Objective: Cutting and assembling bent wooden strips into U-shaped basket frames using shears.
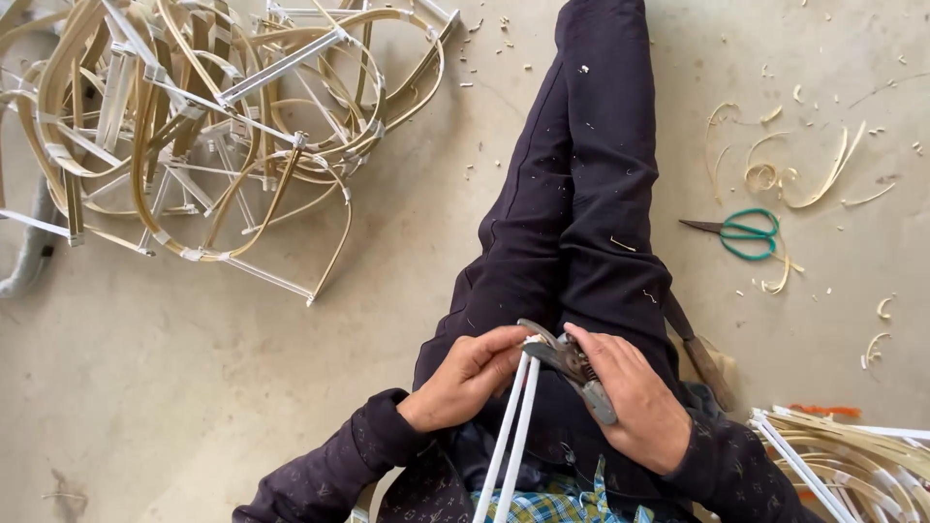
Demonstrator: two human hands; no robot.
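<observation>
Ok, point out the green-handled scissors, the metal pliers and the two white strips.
green-handled scissors (pixel 746 233): head view, on the green handle loops.
metal pliers (pixel 573 366): head view, on the body near the spring, in the right hand (pixel 635 397).
white strips (pixel 511 436): head view, mid-length, below the left hand (pixel 465 378).

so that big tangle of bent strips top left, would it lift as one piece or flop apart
The pile of bent strips would probably lift mostly as one: the curved strips interlock and look bound at pale joints. It is likely light for its bulk, being thin strips around open space. Expect some springy flex, and the loose ends sticking out at the lower edge may snag or sag.
</observation>
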